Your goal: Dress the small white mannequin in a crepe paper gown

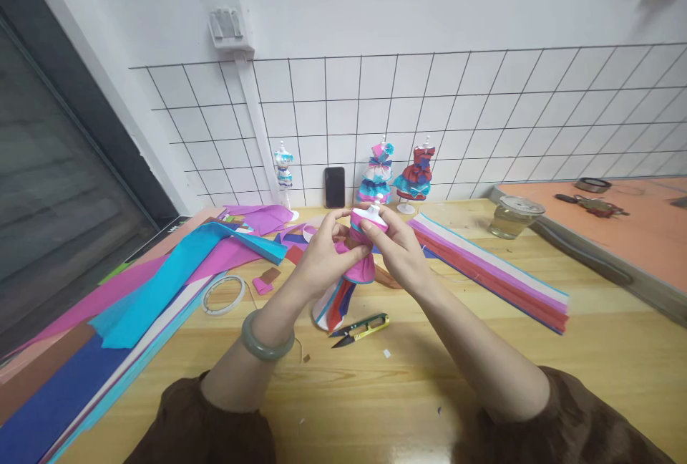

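Note:
A miniature dress form [361, 263] in a pink crepe-paper dress with a blue edge is between my two hands, tilted over the table. My left hand [327, 253] closes on its waist from the left, thumb across the front. From the right, my right hand [396, 242] grips the pink bodice near the white neck, thumb on the front. Red, blue and white strips [339, 305] hang below the pink skirt. Yellow-and-green thread snips [361, 329] lie just below, apart from both hands.
Crepe-paper strips spread at left [161, 292] and right [494, 271]. A tape roll [223, 295] lies left. Dressed miniature forms [376, 174] and a black phone [335, 187] stand along the tiled wall. A lidded cup [515, 218] sits right, beside an orange surface [633, 228].

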The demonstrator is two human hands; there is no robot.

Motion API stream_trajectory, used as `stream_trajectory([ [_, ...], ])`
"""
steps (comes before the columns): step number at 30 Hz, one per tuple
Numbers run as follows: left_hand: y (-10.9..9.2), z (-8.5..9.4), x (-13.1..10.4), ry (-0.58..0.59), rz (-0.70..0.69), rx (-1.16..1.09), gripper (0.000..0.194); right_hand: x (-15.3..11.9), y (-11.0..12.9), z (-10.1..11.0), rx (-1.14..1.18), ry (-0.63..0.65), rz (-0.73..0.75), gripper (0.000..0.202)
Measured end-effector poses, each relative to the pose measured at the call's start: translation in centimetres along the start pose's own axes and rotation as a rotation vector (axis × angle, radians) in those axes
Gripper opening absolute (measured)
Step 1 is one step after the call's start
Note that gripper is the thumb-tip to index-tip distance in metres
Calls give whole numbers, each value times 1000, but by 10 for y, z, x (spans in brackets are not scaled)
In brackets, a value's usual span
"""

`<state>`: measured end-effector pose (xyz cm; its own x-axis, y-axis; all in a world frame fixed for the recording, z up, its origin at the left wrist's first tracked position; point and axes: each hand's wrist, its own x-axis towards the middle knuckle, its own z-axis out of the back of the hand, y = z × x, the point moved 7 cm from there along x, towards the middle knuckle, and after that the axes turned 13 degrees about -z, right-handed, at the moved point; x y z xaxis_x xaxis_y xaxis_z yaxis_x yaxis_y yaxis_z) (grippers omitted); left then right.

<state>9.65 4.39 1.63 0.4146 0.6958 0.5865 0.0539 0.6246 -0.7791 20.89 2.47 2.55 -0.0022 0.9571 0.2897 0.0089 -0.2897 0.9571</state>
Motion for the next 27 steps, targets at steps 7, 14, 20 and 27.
stream_trajectory([
  [7,3,0,1,-6,32,-120,59,0,1,-1,-31,33,-29,54],
  [14,-7,0,0,66,-39,123,63,-1,-3,-3,-21,167,-104,79],
  [20,-13,-4,-2,118,-48,143,73,-2,0,-5,-57,223,-113,78],
  [27,-19,-4,-4,305,-29,30,78,-2,1,-3,-93,221,-102,67],
])
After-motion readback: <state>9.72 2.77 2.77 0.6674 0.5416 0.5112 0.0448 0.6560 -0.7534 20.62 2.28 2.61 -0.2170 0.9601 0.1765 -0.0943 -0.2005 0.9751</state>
